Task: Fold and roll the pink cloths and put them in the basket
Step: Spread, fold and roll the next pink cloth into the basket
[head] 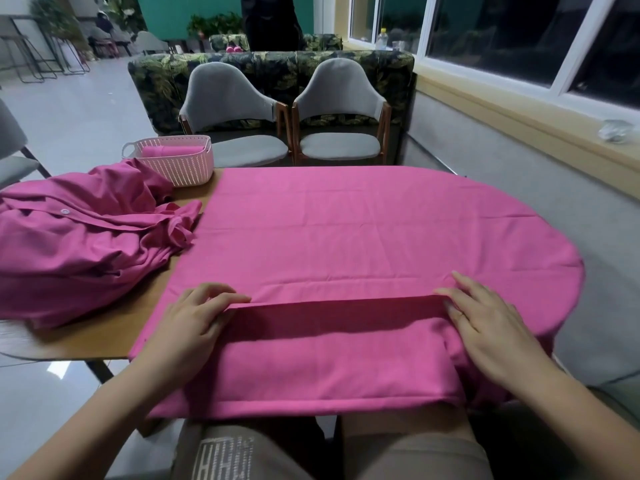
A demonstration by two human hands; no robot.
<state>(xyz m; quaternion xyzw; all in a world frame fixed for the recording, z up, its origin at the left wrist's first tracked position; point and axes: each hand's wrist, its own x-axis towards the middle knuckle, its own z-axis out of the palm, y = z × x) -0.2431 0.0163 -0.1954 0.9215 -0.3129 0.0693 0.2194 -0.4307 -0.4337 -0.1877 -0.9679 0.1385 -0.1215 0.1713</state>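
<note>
A large pink cloth (363, 237) lies spread flat over the right part of the wooden table (114, 327). Its near edge is turned over into a flap. My left hand (194, 323) pinches the flap's left corner, fingers curled round the edge. My right hand (491, 327) holds the flap's right corner, with the fingers lying flat on the cloth. A heap of crumpled pink cloths (79, 240) sits at the table's left. Behind it, a pale pink perforated basket (173, 161) holds a rolled pink cloth (169, 151).
Two grey chairs (235, 116) stand at the table's far side, with a leaf-patterned sofa (277, 69) behind them. A window ledge (519, 112) runs along the right wall. My knees show under the near table edge.
</note>
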